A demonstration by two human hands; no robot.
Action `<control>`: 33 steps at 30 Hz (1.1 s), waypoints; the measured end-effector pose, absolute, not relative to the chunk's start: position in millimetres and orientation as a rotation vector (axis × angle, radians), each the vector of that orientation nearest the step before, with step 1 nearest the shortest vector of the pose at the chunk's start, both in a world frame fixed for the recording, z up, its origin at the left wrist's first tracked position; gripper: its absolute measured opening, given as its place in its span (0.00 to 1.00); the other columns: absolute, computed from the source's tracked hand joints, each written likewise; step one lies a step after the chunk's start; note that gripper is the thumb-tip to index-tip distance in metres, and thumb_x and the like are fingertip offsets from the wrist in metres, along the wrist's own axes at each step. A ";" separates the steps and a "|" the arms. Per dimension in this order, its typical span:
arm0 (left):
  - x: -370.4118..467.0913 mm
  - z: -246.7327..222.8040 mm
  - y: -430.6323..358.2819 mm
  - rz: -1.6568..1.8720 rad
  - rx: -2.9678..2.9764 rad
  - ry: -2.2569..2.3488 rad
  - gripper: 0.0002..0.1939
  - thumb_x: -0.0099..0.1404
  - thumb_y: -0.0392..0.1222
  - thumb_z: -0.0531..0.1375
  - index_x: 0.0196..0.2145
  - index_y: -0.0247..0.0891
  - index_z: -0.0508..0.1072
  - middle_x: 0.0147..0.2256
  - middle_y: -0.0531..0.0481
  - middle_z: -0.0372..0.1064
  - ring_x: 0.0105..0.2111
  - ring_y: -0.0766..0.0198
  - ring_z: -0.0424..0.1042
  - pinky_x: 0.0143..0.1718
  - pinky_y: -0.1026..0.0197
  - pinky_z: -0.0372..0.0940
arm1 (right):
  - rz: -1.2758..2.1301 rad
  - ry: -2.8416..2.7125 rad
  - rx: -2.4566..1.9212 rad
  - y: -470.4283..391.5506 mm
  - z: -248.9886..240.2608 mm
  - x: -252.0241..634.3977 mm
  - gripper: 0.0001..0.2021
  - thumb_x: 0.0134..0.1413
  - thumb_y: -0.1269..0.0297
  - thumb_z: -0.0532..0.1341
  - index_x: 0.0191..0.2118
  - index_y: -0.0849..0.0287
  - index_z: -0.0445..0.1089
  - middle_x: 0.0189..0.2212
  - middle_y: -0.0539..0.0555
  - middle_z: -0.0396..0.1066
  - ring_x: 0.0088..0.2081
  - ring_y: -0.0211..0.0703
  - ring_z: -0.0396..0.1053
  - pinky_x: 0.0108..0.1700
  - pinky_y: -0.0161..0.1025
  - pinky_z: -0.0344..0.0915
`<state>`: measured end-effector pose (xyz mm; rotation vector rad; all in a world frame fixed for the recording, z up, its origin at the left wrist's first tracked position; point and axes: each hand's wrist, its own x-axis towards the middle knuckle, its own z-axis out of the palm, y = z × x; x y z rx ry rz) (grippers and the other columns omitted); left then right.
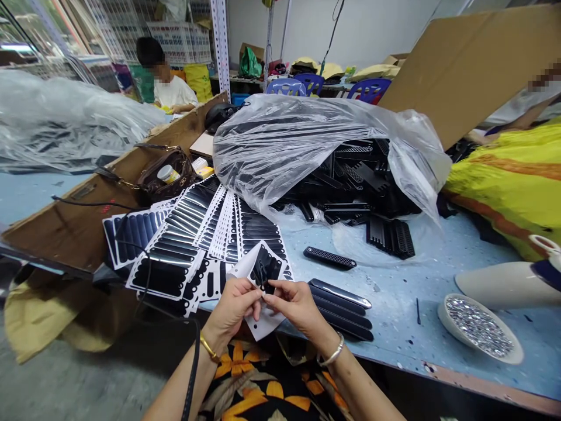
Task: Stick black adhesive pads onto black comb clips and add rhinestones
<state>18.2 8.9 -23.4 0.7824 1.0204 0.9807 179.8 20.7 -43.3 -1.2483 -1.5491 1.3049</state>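
At the table's front edge, both hands pinch a white-backed sheet of glossy black stickers (265, 264), which is bent upward between them. My left hand (234, 305) has thumb and forefinger closed on its lower edge. My right hand (294, 304) grips close beside, the fingertips of both hands almost meeting. Fanned sheets of black stickers (175, 257) lie to the left. Several long black strips (339, 310) lie side by side right of my right hand. Beyond them rests a single black piece with a mesh pattern (329, 258).
A clear plastic bag (272, 146) spills many black parts (363, 175) at the back. On the right stand a bowl of small shiny metal pieces (480, 327) and a white mug (504, 283). A handbag (169, 169) sits at left. A person (173, 88) sits behind.
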 end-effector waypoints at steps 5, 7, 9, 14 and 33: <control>13.1 -31.0 5.0 1.004 0.741 1.128 0.14 0.49 0.46 0.65 0.19 0.32 0.69 0.12 0.48 0.67 0.09 0.76 0.53 0.14 0.70 0.40 | 1.173 -1.472 -1.285 25.8 -34.2 184.6 0.12 0.51 0.57 0.63 0.34 0.61 0.78 0.17 0.49 0.71 0.16 0.36 0.66 0.20 0.33 0.66; 8.5 -35.2 2.2 1.042 0.700 1.200 0.14 0.48 0.46 0.65 0.18 0.32 0.69 0.13 0.47 0.68 0.09 0.74 0.56 0.13 0.70 0.42 | 1.079 -1.388 -1.314 29.2 -24.5 195.2 0.12 0.51 0.56 0.63 0.32 0.60 0.78 0.18 0.50 0.72 0.17 0.38 0.69 0.21 0.34 0.68; 2.7 -38.4 -0.1 1.073 0.670 1.255 0.14 0.47 0.46 0.65 0.18 0.33 0.69 0.14 0.47 0.69 0.10 0.71 0.60 0.11 0.70 0.45 | 0.978 -1.279 -1.342 32.4 -11.8 211.6 0.12 0.50 0.55 0.65 0.33 0.60 0.78 0.20 0.52 0.74 0.19 0.39 0.72 0.22 0.35 0.70; -10.2 -40.0 2.4 1.141 0.675 1.321 0.13 0.47 0.47 0.65 0.18 0.35 0.67 0.14 0.47 0.69 0.11 0.70 0.62 0.11 0.70 0.49 | 0.767 -0.987 -1.298 33.1 17.3 258.3 0.14 0.45 0.55 0.70 0.34 0.61 0.78 0.22 0.52 0.75 0.21 0.41 0.73 0.24 0.38 0.74; -21.3 -26.9 48.3 0.503 2.123 2.119 0.12 0.50 0.40 0.67 0.34 0.37 0.75 0.49 0.36 0.72 0.46 0.45 0.71 0.49 0.50 0.62 | 0.693 -1.018 -1.483 -18.8 -9.4 278.2 0.21 0.39 0.45 0.70 0.33 0.59 0.80 0.24 0.56 0.79 0.22 0.48 0.77 0.28 0.34 0.77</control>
